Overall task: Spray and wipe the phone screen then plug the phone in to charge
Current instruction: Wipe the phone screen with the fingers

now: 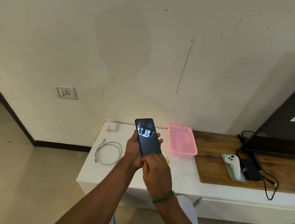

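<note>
The slim black glossy-screened phone [147,140] is held up in the air above the white worktop [179,174], screen facing the person and catching a bright reflection near its far end. The left hand [133,150] grips it from the left, palm behind and fingertips wrapped round the right edge. The right hand [157,171] sits at the phone's near end with its fingers curled. Whether they pinch that end, press on the glass or hold a cloth I cannot tell.

A small pale yellow thing [167,159] lies on the worktop just behind the right hand, too hidden to name. No spray bottle shows.

The step looks like work on the lower screen. To do it well, the left hand's grip should stay on the edges so no fingertip smears the glass. Strokes should run the length of the screen, and moisture should be kept away from the port at the near end.

For charging, the coiled white cable [108,150] lies to the left. The white charger block [111,127] stands beyond it, well apart from the white wall socket [66,92] further left.
</note>
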